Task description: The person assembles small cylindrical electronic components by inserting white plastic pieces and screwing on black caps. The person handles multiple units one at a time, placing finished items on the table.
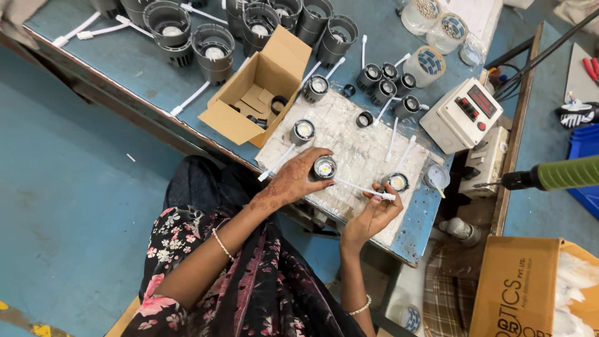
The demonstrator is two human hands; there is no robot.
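I see my left hand (293, 181) closed around a small lamp (324, 167) on the white mat (355, 140), near edge. My right hand (372, 212) pinches its white lead (365, 188) between fingertips. Another lamp (397, 182) sits just right; an open box (259, 93) lies far left.

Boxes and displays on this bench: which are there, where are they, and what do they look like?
Open box: brown cardboard, mid-table, flaps up, small black parts inside.
Closed carton: brown cardboard with dark lettering, bottom right.
Control unit: white, boxy, right of the mat, with a red display and red button.
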